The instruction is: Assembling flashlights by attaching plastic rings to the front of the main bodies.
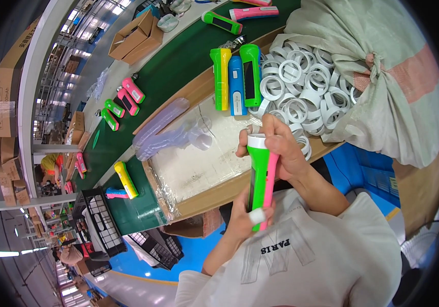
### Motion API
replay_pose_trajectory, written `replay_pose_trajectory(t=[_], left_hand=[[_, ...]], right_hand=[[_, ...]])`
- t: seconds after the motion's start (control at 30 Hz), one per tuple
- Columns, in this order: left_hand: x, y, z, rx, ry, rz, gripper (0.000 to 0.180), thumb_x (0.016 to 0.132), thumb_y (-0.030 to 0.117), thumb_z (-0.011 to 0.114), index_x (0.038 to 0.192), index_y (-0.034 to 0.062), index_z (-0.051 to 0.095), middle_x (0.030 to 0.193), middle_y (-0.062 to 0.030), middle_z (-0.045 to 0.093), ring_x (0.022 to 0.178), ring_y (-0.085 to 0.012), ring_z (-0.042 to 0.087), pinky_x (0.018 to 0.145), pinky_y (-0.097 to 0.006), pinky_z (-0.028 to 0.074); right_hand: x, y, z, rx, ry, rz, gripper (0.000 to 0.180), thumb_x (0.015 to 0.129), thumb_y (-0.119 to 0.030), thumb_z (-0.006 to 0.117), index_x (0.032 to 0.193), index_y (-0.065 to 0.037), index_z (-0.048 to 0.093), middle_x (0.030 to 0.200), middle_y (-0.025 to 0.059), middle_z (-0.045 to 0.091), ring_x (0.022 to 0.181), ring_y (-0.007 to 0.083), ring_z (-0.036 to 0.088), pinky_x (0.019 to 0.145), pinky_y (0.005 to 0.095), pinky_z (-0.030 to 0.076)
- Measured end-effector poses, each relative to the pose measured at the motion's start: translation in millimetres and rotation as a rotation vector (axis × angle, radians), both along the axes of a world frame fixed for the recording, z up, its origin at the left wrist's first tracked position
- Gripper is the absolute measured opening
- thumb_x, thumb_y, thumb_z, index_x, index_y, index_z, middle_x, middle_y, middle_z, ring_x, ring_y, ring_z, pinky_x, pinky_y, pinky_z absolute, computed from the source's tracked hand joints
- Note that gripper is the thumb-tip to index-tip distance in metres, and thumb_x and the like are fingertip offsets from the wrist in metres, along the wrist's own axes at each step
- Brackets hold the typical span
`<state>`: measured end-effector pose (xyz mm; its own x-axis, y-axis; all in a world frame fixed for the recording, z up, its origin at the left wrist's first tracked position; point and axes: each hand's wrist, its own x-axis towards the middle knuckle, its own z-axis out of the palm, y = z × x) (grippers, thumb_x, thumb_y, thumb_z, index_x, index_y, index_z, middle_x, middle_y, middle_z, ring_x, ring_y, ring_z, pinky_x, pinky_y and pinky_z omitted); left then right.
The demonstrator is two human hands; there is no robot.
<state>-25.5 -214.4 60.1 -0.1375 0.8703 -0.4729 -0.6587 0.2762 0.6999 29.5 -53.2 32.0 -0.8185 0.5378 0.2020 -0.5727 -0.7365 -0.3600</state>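
Observation:
A green and pink flashlight stands upright in front of me, its wide head up. My left hand is closed around its lower handle; a white wrap covers one finger. A white ring sits on the flashlight's head. My right hand grips this ring, with thumb and fingers on both sides of it. Just beyond lie a yellow and green flashlight, a blue flashlight and a green flashlight, side by side. Many loose white rings are heaped to their right.
A large woven sack rises at the right. Clear plastic sleeves lie on the cardboard tray. Along the green conveyor belt are several flashlights and an open carton. Black crates stand at the lower left.

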Motion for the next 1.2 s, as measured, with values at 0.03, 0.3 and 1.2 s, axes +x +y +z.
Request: replay_pose_trajectory(t=[0.03, 0.3, 1.2], left_hand=[[-3, 1, -9, -0.023, 0.407, -0.042, 0.06, 0.075, 0.008, 0.071, 0.127, 0.0025, 0.043, 0.088, -0.0071, 0.056, 0.07, -0.0143, 0.054, 0.062, -0.026, 0.045], [-16, 13, -32, -0.051, 0.622, 0.106, 0.06, 0.078, 0.009, 0.071, 0.129, 0.0024, 0.039, 0.102, -0.0112, 0.055, 0.086, -0.0159, 0.056, 0.077, -0.029, 0.048], [-2, -6, -20, 0.191, -0.319, 0.003, 0.075, 0.073, 0.022, 0.077, 0.133, 0.0062, 0.034, 0.075, -0.0066, 0.044, 0.056, -0.016, 0.048, 0.045, -0.028, 0.039]], right_hand=[[2, 0, 2, 0.124, -0.192, -0.081, 0.028, 0.079, -0.024, 0.07, 0.088, -0.013, 0.045, 0.101, 0.0171, 0.058, 0.093, 0.0265, 0.062, 0.086, 0.0384, 0.051], [0, 11, -5, 0.283, -0.536, -0.189, 0.025, 0.092, -0.021, 0.059, 0.108, -0.003, 0.051, 0.102, 0.011, 0.059, 0.094, 0.0196, 0.06, 0.086, 0.0368, 0.05], [-21, -8, 0, 0.044, -0.197, 0.083, 0.034, 0.08, -0.03, 0.07, 0.092, -0.01, 0.045, 0.096, 0.0139, 0.057, 0.093, 0.0276, 0.061, 0.086, 0.037, 0.05]])
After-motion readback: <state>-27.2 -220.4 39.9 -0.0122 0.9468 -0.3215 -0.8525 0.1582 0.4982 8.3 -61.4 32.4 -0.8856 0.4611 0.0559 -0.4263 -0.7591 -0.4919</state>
